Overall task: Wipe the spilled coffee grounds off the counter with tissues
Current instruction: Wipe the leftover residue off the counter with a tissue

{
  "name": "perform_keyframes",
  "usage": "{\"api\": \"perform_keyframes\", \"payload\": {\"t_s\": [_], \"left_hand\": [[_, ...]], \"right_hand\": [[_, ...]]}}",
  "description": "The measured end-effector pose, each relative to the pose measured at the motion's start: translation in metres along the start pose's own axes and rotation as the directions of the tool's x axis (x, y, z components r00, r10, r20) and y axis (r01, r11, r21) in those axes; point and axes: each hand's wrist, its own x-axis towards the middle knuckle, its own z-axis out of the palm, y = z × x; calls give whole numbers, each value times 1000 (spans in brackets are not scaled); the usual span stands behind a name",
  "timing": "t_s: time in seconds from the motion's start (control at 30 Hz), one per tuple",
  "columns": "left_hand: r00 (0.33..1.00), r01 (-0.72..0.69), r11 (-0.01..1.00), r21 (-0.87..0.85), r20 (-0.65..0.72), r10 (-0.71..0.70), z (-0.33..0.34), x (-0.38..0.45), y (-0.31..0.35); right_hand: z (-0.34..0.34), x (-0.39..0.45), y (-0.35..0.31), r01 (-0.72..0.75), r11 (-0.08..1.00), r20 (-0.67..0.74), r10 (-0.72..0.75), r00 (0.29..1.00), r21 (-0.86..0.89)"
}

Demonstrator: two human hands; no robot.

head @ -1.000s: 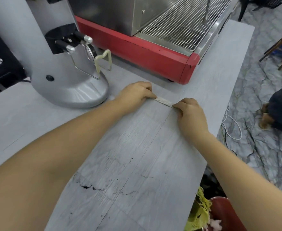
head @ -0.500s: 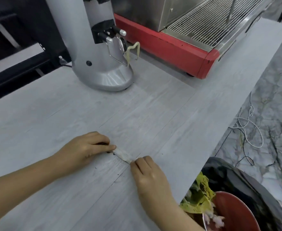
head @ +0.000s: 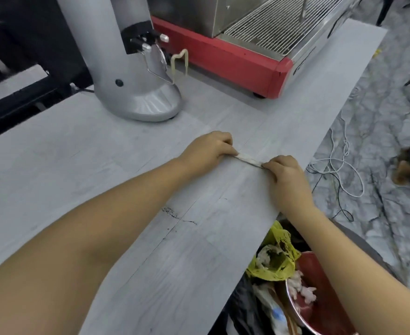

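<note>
While both hands work the grey counter (head: 83, 151), items are listed from nine o'clock across to three:

1. Grinder (head: 126, 68) — silver, upright, at eleven o'clock on the counter, well apart from the hands.
2. Left hand (head: 208, 148) — fingers curled, pinching the left end of the tissue against the counter.
3. Coffee grounds (head: 172, 213) — thin dark streaks at about seven o'clock from the tissue, nearer the person, along a seam in the counter; closer to the left forearm than to the right.
4. Tissue (head: 248, 160) — folded into a narrow strip, lying flat on the counter between the two hands; long axis runs roughly ten o'clock to four o'clock, broadside to the streaks.
5. Espresso machine (head: 235, 59) — red base, steel grille, at one o'clock.
6. Right hand (head: 286, 175) — fingers curled, pinching the right end of the strip near the counter's edge.
7. Bin (head: 324, 317) — red, open, with a yellow bag (head: 276, 259), below the counter edge at five o'clock.

Judgement: the strip would be dragged toward the person to catch the remaining streaks
</note>
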Motion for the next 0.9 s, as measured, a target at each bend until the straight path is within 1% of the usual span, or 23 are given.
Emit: {"api": "perform_keyframes", "payload": {"t_s": [0.1,0.23,0.33,0.43,0.5,0.57,0.67,0.77,0.83,0.9], "left_hand": [[999,-42,999,-17,9,42,6,-8,5],[991,-111,994,-4,69,111,-7,-60,8],[990,-110,994,-24,88,112,-23,-118,14],[992,-90,994,-62,84,95,-40,-171,28],[993,-58,996,-72,100,65,-47,-191,36],[994,-1,997,-74,111,9,-52,-199,38],[986,165,982,-91,53,-160,-64,-200,28],[937,336,937,-98,-67,-343,-83,-192,5],[900,411,905,-112,-108,-422,-97,-188,-13],[850,494,856,-151,-125,-512,-106,-188,-32]], "right_hand": [[-1,-23,-5,1,1000,-55,-1,999,-11],[-1,-68,-45,37,998,-16,-37,999,-54],[-2,-109,-83,156,988,-13,-156,988,21],[-5,-142,-115,224,969,75,-232,970,106],[-5,-150,-123,248,956,128,-268,955,154],[-4,-143,-120,251,948,155,-282,947,196],[-4,-105,-117,290,922,134,-331,934,257],[9,-42,-126,369,877,94,-414,906,309],[27,-1,-139,383,861,113,-440,891,335],[45,29,-153,394,846,161,-472,867,359]]}}
